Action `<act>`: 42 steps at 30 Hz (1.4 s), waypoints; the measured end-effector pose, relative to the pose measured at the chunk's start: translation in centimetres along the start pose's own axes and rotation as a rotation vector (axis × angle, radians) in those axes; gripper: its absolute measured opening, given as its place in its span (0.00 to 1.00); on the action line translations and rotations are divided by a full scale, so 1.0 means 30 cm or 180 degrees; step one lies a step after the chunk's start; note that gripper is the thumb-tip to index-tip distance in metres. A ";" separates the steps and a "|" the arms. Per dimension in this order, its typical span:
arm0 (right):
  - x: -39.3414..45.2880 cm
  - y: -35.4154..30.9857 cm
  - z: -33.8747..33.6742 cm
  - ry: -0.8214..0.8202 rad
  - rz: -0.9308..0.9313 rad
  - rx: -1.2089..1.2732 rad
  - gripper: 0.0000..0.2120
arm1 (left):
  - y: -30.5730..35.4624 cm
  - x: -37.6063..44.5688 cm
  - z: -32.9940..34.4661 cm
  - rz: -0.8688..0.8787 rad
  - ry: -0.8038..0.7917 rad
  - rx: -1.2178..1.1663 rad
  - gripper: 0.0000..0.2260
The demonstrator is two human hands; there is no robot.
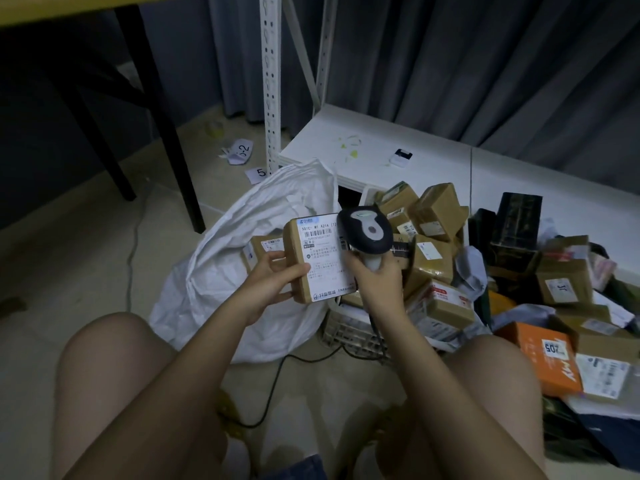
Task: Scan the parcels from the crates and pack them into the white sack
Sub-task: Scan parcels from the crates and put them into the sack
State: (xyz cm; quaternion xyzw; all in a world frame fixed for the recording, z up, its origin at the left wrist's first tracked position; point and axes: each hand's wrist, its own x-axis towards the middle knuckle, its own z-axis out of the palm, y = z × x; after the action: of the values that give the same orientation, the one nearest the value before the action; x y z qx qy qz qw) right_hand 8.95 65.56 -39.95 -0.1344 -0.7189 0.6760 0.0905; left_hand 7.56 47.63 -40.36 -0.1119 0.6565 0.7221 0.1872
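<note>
My left hand grips a brown cardboard parcel by its left edge, thumb on the front and fingers curled behind, with the white shipping label turned up toward me. My right hand is wrapped round the grip of the handheld scanner, whose head sits just beside the label's right edge and partly over it. I judge this to be the scanning step, and to do it well I should draw the scanner back a little and tilt it so that it looks squarely at the barcode near the top of the label, not across its corner; I should also hold the parcel flat and steady, with my thumb clear of the printed lines. The white sack lies open on the floor directly behind and below the parcel, with at least one parcel already inside, so the drop afterwards should be short. To my right the crate is heaped with more taped boxes, and further right an orange box and other packages spill across the floor. The scanner's cable trails across the floor between my knees and could snag as I reach. The light is dim, which may make the code harder to read. A low white shelf stands behind the heap.
</note>
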 end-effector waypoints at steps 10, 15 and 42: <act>-0.065 -0.040 -0.023 -0.0437 0.0461 -0.0099 0.05 | -0.016 0.080 -0.034 0.0400 0.0446 0.0307 0.26; -0.122 -0.051 -0.033 -0.0770 0.0210 -0.0361 0.09 | -0.026 0.106 -0.036 0.0456 0.0535 0.0301 0.28; 0.074 0.056 -0.136 0.0147 0.0898 -0.0001 0.06 | -0.087 0.419 -0.147 0.0011 0.1282 0.1456 0.34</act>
State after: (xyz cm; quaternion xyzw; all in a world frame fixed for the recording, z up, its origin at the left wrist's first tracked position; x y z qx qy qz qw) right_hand 8.23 70.21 -41.45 -0.2497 -0.6907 0.6786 0.0110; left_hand -3.08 45.00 -48.35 -0.2066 0.8262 0.5192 0.0724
